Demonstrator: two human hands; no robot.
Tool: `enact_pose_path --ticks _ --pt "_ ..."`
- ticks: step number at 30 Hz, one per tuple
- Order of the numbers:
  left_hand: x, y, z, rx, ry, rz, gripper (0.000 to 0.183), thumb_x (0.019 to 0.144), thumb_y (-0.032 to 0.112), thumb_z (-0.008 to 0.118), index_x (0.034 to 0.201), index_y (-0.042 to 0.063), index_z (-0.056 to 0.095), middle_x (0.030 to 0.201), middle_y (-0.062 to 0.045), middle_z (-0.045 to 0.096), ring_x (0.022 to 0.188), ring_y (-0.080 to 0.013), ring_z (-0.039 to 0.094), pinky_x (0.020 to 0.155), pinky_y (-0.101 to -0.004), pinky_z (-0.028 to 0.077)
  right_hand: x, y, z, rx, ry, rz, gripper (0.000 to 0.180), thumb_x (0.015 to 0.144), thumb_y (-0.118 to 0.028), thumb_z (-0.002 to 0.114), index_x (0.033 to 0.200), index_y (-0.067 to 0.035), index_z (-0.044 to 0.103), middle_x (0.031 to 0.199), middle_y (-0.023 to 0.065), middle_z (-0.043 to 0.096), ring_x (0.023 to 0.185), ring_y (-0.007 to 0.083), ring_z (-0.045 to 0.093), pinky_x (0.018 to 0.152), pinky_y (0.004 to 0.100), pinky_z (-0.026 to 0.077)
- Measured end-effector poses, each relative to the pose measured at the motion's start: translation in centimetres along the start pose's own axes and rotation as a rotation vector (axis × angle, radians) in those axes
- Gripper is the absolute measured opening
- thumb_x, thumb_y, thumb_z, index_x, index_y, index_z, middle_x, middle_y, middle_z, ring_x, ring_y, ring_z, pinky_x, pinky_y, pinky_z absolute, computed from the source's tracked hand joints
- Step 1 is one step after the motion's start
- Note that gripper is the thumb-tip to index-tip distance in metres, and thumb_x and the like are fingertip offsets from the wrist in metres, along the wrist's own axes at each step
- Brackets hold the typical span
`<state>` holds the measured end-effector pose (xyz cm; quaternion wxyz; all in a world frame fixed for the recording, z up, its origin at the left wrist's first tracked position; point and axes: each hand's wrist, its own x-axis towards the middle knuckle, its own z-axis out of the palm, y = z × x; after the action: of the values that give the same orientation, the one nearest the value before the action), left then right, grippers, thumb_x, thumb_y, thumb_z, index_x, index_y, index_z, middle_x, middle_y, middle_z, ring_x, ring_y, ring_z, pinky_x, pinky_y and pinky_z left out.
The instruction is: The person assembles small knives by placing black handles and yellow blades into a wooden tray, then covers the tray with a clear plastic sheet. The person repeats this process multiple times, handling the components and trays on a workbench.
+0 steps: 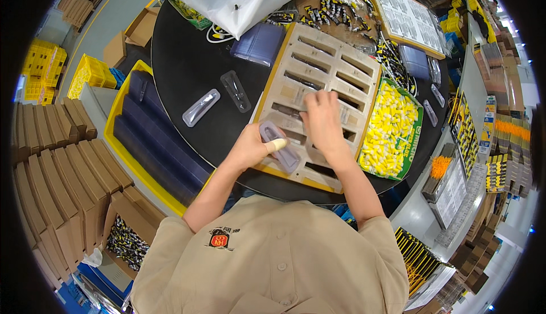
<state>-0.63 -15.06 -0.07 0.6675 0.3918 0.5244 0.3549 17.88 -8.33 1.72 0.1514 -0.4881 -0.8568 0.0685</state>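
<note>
My left hand point(251, 145), with a pale yellow covering on its thumb, grips a clear plastic blister shell point(285, 157), possibly a small stack, over the near left edge of a slotted tray point(305, 178). The tray has a pale face, a yellow-orange edge and two columns of long slots. Clear shells sit in some left-column slots, among them a seated shell point(303, 80). Over the middle of the tray, my right hand point(323, 120) has its fingers bent down towards a slot. Its fingertips are partly hidden, so anything pinched there cannot be made out.
Two loose shells, one point(201, 108) and another point(236, 91), lie on the round black table point(192, 58). Right of the tray stands a green box of yellow-and-white caps point(390, 130). Small black-and-yellow tubes point(337, 11) lie beyond. A yellow bin point(111, 120) holds stacked shells at left.
</note>
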Motion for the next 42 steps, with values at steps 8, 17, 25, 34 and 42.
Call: enact_pose_path --ticks 8,17,25,34,42 --pt "-3.4 -2.5 0.5 -0.018 -0.037 0.024 0.027 0.090 0.026 0.072 0.090 0.000 0.067 0.076 -0.005 0.068 0.061 -0.0109 0.062 0.053 -0.0249 0.049 -4.0 -2.5 0.3 0.261 0.137 -0.104 0.020 0.079 -0.007 0.073 0.096 -0.002 0.063 0.081 0.0134 0.062 0.080 0.0341 0.058 0.071 0.0434 0.049" --pt "-6.4 -1.5 1.9 0.142 -0.217 -0.063 0.021 0.086 0.020 0.075 0.092 0.001 0.068 0.078 -0.003 0.069 0.073 -0.0131 0.065 0.071 -0.0291 0.052 -8.1 -3.4 1.0 0.374 0.044 -0.009 0.027 0.074 -0.002 0.073 0.097 -0.001 0.058 0.090 0.0157 0.056 0.087 0.0352 0.052 0.079 0.0426 0.045" --pt "9.3 5.2 5.4 0.106 0.039 0.209 0.032 0.090 0.033 0.071 0.087 0.002 0.068 0.071 -0.002 0.067 0.059 -0.0092 0.061 0.054 -0.0262 0.051 2.4 10.5 -2.6 0.856 0.074 0.016 0.019 0.083 -0.009 0.074 0.099 -0.001 0.069 0.086 0.0112 0.069 0.069 0.0167 0.065 0.063 0.0311 0.052" --pt "14.5 5.3 6.7 0.208 0.089 0.101 0.027 0.084 0.022 0.077 0.092 -0.002 0.068 0.077 -0.006 0.069 0.063 -0.0138 0.065 0.057 -0.0293 0.053 4.0 15.0 -2.7 0.806 -0.269 0.252 0.016 0.086 -0.009 0.069 0.100 -0.004 0.067 0.095 0.0183 0.067 0.090 0.0337 0.063 0.079 0.0422 0.051" --pt "10.5 2.0 6.4 0.195 0.090 0.117 0.031 0.088 0.031 0.073 0.084 0.001 0.065 0.070 -0.004 0.067 0.056 -0.0110 0.061 0.048 -0.0265 0.047 1.2 12.4 -3.7 0.465 0.009 0.045 0.021 0.080 -0.009 0.073 0.099 -0.003 0.066 0.093 0.0167 0.064 0.087 0.0357 0.059 0.080 0.0427 0.049"
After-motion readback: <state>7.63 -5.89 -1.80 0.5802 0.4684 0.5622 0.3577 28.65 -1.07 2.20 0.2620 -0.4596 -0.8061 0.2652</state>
